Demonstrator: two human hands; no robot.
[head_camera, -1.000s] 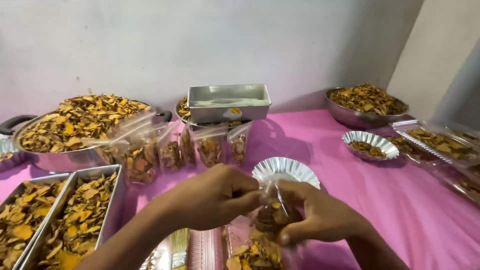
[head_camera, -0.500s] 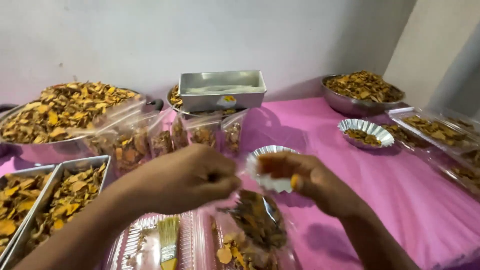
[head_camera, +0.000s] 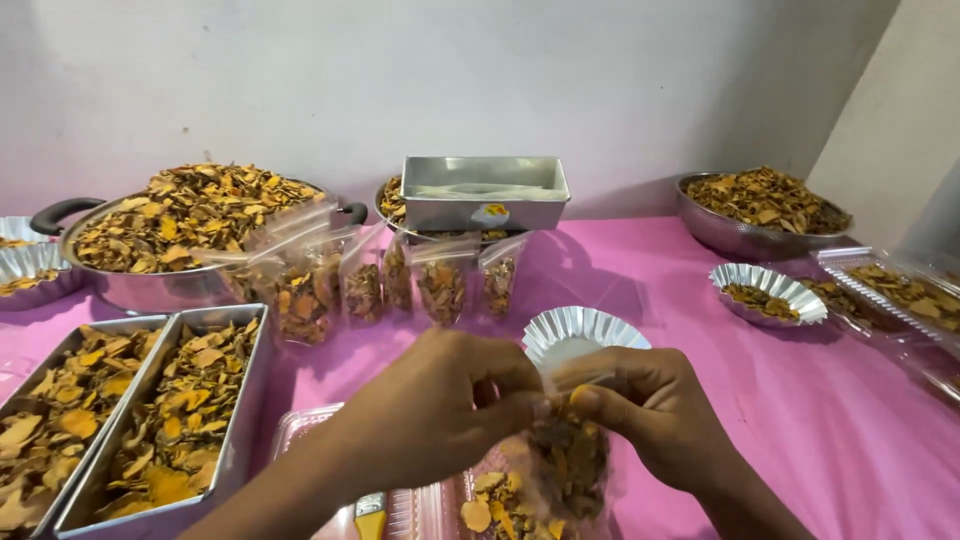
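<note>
Lowered since prev frame: left hand (head_camera: 440, 405) & right hand (head_camera: 650, 410), both seemingly pinched on clear bag (head_camera: 560, 465).

Your left hand (head_camera: 440, 410) and right hand (head_camera: 640, 415) are coming back together, pinching the top of the clear bag of dried chips (head_camera: 560, 465), which is hanging lower than half a second ago, below the fluted foil cup (head_camera: 585, 330).

Small bag (head_camera: 560, 465) between both hands, fluted tin (head_camera: 585, 335) just behind, loaf trays (head_camera: 150, 420) left, filled bags (head_camera: 400, 280) behind.
</note>
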